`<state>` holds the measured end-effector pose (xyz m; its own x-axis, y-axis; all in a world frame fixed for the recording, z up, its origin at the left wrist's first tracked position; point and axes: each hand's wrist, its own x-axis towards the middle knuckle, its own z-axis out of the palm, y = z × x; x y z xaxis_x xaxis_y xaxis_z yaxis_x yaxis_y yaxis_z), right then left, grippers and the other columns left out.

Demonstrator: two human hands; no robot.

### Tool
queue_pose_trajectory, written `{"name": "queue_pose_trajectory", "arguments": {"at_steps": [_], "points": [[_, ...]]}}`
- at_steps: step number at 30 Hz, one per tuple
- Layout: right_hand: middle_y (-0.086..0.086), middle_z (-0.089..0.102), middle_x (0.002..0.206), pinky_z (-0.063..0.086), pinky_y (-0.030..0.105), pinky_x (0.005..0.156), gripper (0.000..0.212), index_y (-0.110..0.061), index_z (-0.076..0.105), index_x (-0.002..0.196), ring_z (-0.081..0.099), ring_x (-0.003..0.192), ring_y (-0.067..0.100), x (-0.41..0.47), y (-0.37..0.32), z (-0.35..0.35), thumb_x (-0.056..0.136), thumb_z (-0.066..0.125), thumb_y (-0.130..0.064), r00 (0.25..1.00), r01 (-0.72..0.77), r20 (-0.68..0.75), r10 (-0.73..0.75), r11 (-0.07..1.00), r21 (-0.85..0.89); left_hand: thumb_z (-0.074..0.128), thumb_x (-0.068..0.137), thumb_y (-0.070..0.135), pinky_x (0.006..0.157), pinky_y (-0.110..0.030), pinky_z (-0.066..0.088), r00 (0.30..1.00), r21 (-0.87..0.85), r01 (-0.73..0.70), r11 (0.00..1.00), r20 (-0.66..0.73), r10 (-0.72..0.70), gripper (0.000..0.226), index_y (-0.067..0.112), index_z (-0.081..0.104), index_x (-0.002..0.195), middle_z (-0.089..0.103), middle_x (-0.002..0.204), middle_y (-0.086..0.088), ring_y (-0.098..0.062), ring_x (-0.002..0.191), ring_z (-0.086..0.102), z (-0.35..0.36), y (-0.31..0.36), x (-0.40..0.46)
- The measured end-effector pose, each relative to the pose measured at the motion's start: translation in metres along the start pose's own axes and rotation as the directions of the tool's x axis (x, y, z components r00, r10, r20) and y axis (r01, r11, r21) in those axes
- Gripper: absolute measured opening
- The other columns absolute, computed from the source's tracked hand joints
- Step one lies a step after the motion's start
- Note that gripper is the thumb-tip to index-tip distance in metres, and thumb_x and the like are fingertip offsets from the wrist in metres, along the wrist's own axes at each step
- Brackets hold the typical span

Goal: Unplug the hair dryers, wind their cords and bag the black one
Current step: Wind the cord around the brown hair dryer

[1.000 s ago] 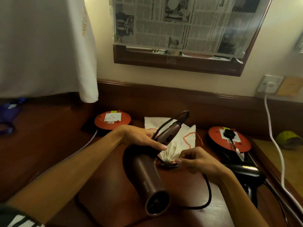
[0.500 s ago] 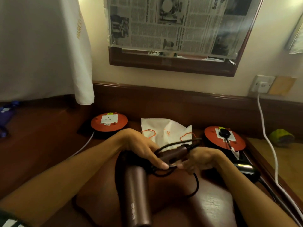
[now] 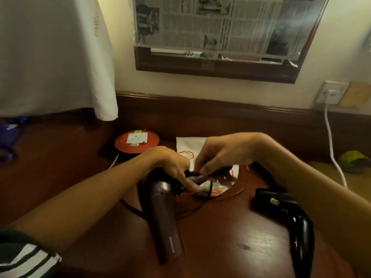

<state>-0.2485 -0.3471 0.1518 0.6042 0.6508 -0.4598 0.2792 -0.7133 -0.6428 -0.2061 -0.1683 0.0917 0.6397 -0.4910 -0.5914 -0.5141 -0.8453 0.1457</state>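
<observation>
The fingers of the left hand (image 3: pixel 170 163) are curled around the handle end of the brown hair dryer (image 3: pixel 162 213), with the forefinger stretched along the handle toward the right. Just beside them, the fingers of the right hand (image 3: pixel 222 153) are bent downward and pinch the black cord (image 3: pixel 209 190) where it loops at the handle; the picture is blurred here, so I cannot tell how many turns the cord makes. The two hands nearly touch each other above the handle. Below the left fingers the barrel of the brown hair dryer points toward the person, with its mouth close to the near edge of the view. Directly under and behind both hands lies a white drawstring bag (image 3: pixel 190 145) with an orange string (image 3: pixel 228 194), flat on the dark wooden bench (image 3: pixel 230 247). Part of the cord runs on the bench to the left of the barrel. To the right of the right fingers, under the right forearm, the black hair dryer (image 3: pixel 289 213) lies on the bench, apart from the bag. Behind the left fingers an orange round socket reel (image 3: pixel 137 141) stands near the wall. Farther to the right a white cable (image 3: pixel 331 149) hangs from a wall socket (image 3: pixel 332 93). Above, a wooden frame holds a newspaper (image 3: pixel 220 25), and at the far left a white cloth (image 3: pixel 54 53) hangs down.
</observation>
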Motion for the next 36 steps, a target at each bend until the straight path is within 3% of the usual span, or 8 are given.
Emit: {"name": "queue_pose_trajectory", "arguments": {"at_steps": [3, 7, 12, 15, 21, 26, 32, 36], "points": [[0.009, 0.074, 0.083, 0.056, 0.036, 0.067, 0.017, -0.016, 0.074, 0.098, 0.072, 0.073, 0.029, 0.004, 0.013, 0.04, 0.101, 0.057, -0.015, 0.989, 0.052, -0.133, -0.063, 0.995, -0.081, 0.071, 0.093, 0.043, 0.092, -0.041, 0.056, 0.998, -0.108, -0.053, 0.993, -0.043, 0.049, 0.037, 0.014, 0.069, 0.115, 0.074, 0.104, -0.005, -0.022, 0.091, 0.068, -0.006, -0.017, -0.002], [0.026, 0.07, 0.088, 0.06, 0.053, 0.079, 0.02, -0.012, 0.069, 0.113, 0.07, 0.084, 0.05, -0.015, 0.049, 0.075, 0.104, 0.054, -0.021, 0.975, 0.085, -0.219, -0.035, 0.971, 0.223, 0.08, 0.087, 0.039, 0.09, -0.039, 0.059, 0.991, -0.28, -0.075, 0.957, 0.082, 0.102, 0.041, 0.009, 0.073, 0.113, 0.078, 0.095, -0.006, -0.02, 0.084, 0.073, -0.009, -0.022, -0.013], [0.023, 0.063, 0.076, 0.053, 0.045, 0.062, 0.017, -0.015, 0.063, 0.111, 0.061, 0.065, 0.043, -0.007, 0.063, 0.104, 0.102, 0.057, -0.028, 0.893, 0.278, -0.44, -0.098, 0.888, 0.367, 0.078, 0.088, 0.015, 0.082, -0.032, 0.058, 0.968, -0.407, -0.188, 0.894, 0.075, 0.238, 0.014, 0.011, 0.07, 0.098, 0.074, 0.096, -0.008, -0.023, 0.092, 0.072, -0.017, -0.03, -0.017], [0.014, 0.06, 0.068, 0.044, 0.035, 0.052, 0.018, -0.015, 0.065, 0.105, 0.053, 0.059, 0.031, 0.007, 0.069, 0.116, 0.099, 0.061, -0.031, 0.84, 0.331, -0.539, -0.066, 0.849, 0.412, 0.072, 0.09, 0.002, 0.09, -0.033, 0.057, 0.943, -0.505, -0.271, 0.819, 0.03, 0.331, 0.025, -0.002, 0.066, 0.113, 0.071, 0.112, -0.017, -0.029, 0.108, 0.07, -0.017, -0.034, -0.02], [0.004, 0.06, 0.065, 0.039, 0.038, 0.059, 0.038, -0.005, 0.068, 0.084, 0.053, 0.06, 0.019, 0.023, 0.081, 0.127, 0.099, 0.06, -0.039, 0.773, 0.31, -0.632, -0.047, 0.898, 0.312, 0.074, 0.09, 0.005, 0.11, -0.055, 0.047, 0.924, -0.487, -0.378, 0.788, -0.144, 0.354, 0.034, -0.009, 0.063, 0.12, 0.065, 0.125, -0.027, -0.039, 0.119, 0.064, -0.004, -0.027, -0.02], [0.008, 0.052, 0.067, 0.037, 0.03, 0.053, 0.052, -0.015, 0.063, 0.11, 0.046, 0.058, 0.021, 0.016, 0.067, 0.118, 0.089, 0.059, -0.062, 0.741, 0.402, -0.671, 0.004, 0.798, 0.449, 0.07, 0.097, 0.018, 0.089, -0.032, 0.057, 0.928, -0.504, -0.359, 0.785, -0.101, 0.359, 0.025, -0.001, 0.068, 0.112, 0.073, 0.109, -0.016, -0.024, 0.101, 0.072, -0.004, -0.02, -0.023], [-0.012, 0.072, 0.068, 0.046, 0.015, 0.056, 0.034, -0.015, 0.075, 0.1, 0.065, 0.059, 0.0, 0.035, 0.037, 0.113, 0.095, 0.06, -0.045, 0.473, 0.527, -0.875, 0.104, 0.763, 0.375, 0.071, 0.096, 0.018, 0.085, -0.023, 0.057, 0.935, -0.446, -0.346, 0.825, -0.096, 0.341, 0.039, 0.001, 0.062, 0.129, 0.071, 0.121, -0.015, -0.016, 0.103, 0.072, -0.006, -0.002, -0.018], [0.014, 0.074, 0.075, 0.052, 0.043, 0.061, 0.033, -0.011, 0.075, 0.078, 0.067, 0.065, 0.034, 0.036, 0.037, 0.113, 0.085, 0.072, -0.042, 0.367, 0.666, -0.899, 0.241, 0.606, 0.435, 0.075, 0.091, 0.04, 0.082, -0.025, 0.055, 0.929, -0.403, -0.369, 0.837, -0.195, 0.316, 0.033, 0.016, 0.071, 0.114, 0.076, 0.107, 0.0, -0.012, 0.097, 0.074, -0.002, 0.008, -0.029]]}}
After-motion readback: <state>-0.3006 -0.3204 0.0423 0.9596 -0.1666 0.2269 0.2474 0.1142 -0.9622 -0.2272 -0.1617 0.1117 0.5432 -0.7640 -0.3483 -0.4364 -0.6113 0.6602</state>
